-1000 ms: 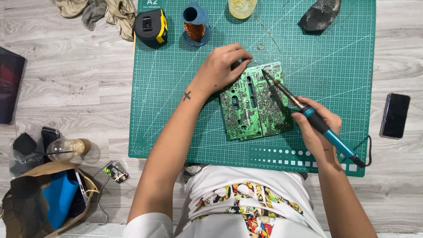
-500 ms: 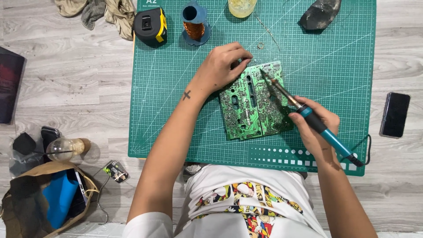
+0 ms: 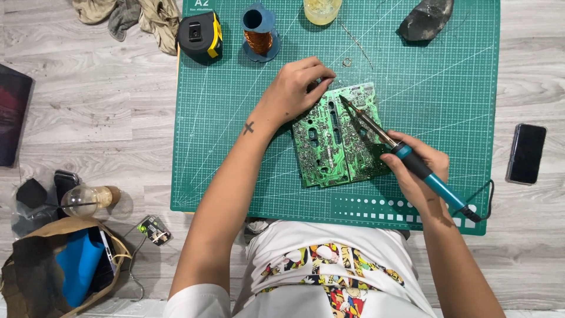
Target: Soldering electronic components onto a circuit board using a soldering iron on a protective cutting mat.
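My left hand [image 3: 292,94] rests on the top left corner of the circuit board [image 3: 338,138], fingers curled down over its edge, so the board stays put while I work on it. Whether those fingertips pinch something small I cannot tell; they are bunched together at the board's upper edge. The board lies solder side up, tilted a little, near the middle of the green cutting mat [image 3: 223,147], which spares the wooden floor [image 3: 88,112] beneath from heat and scratches.

My right hand [image 3: 416,171] has its grip clamped on the blue handle of the soldering iron [image 3: 406,154], held like a pen, low on the handle, so the tip can be steered finely. The iron slants up and left, and its tip meets the board near the top, just beside my left fingers. Its cord trails off the mat's lower right corner, clear of the board.

At the far edge of the mat, within reach but well apart from the hot tip, stand a spool of copper wire [image 3: 259,35], a tape measure [image 3: 201,36], a yellowish cup [image 3: 322,9] and a dark sponge [image 3: 426,19]. A phone [image 3: 526,153] lies on the floor to my right, off the mat.
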